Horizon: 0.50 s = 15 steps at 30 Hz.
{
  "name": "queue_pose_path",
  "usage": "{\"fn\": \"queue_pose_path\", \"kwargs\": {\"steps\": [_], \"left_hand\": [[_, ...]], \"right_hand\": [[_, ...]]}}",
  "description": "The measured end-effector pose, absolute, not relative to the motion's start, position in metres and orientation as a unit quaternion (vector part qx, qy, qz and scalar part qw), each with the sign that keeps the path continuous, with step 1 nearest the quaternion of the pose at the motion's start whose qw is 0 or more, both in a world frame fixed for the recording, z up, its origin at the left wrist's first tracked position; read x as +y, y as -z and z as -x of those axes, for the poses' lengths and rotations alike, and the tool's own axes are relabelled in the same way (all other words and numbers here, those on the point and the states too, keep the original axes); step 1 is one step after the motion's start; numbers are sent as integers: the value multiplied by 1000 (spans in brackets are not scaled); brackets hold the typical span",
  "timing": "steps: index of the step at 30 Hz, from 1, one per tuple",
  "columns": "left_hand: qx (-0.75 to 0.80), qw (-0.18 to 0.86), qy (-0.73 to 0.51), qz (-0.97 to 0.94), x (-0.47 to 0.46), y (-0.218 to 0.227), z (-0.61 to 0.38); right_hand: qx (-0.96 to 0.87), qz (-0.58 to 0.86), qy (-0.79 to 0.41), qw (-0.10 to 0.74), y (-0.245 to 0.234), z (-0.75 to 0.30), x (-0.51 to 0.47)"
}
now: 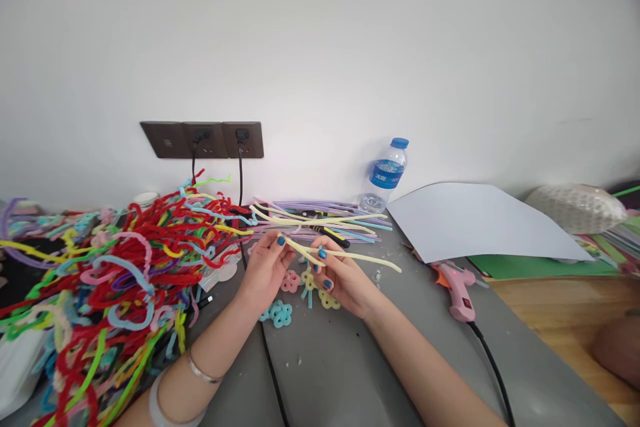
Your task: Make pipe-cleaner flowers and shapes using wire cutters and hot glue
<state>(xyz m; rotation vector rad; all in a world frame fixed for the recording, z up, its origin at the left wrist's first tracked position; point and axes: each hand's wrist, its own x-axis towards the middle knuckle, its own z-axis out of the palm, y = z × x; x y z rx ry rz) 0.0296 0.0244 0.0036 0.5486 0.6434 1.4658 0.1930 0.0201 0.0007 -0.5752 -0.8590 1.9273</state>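
Observation:
My left hand point(265, 270) and my right hand point(343, 277) meet over the grey table point(340, 360), both pinched on a pale yellow pipe cleaner point(350, 255) that runs out to the right. Under the hands lie small flower shapes made of pipe cleaner: a pink one point(291, 280), a blue one point(278, 313) and a yellow one point(327, 299). A tangled heap of red, blue, green and yellow pipe cleaners point(115, 280) fills the table left of my left hand. Straight purple, blue and yellow pipe cleaners point(325, 213) lie beyond the hands.
A pink glue gun point(459, 288) with a black cord lies to the right. A water bottle point(385, 177) stands at the wall beside a white sheet point(475, 220). Wall sockets point(203, 139) hold two black plugs. Green paper point(545, 265) and a wooden surface lie far right.

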Motion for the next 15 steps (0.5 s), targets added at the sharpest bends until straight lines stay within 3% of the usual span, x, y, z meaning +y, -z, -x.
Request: {"fn": "queue_pose_path", "kwargs": {"steps": [8,15], "left_hand": [[289,649,-661,-242,26,-6,-29],[355,658,-571,-339,20,-2,-35]], "right_hand": [[-352,286,-749,482,4,-193,25],[-406,313,-687,514,3,-190,25]]}}
